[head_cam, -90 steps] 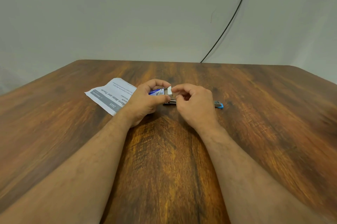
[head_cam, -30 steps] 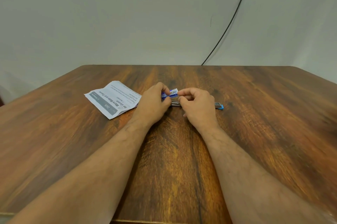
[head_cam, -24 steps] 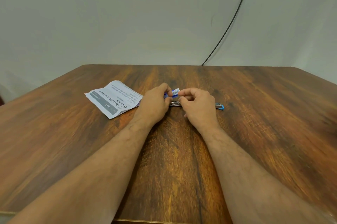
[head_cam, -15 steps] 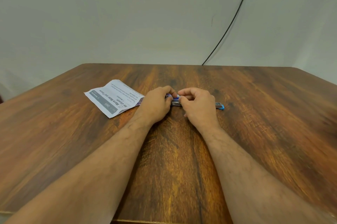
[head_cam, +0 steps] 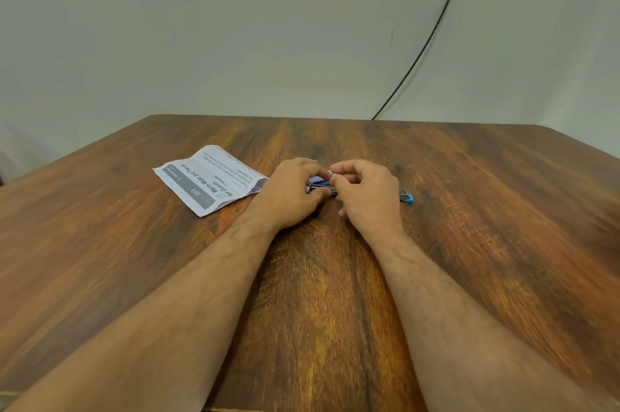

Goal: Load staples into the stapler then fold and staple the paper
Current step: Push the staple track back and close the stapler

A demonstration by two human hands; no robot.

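Head view: loading step in hand, left hand (head_cam: 288, 195) gripping the stapler (head_cam: 322, 189) on the desk (head_cam: 318, 294), right hand (head_cam: 365, 193) pinching staples (head_cam: 331, 173) just above it, which probably need seating next.

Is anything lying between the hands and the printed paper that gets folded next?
Nothing visible does. The paper lies flat on the table, its near corner beside the left hand. Both hands, the right hand included, are busy at the stapler.
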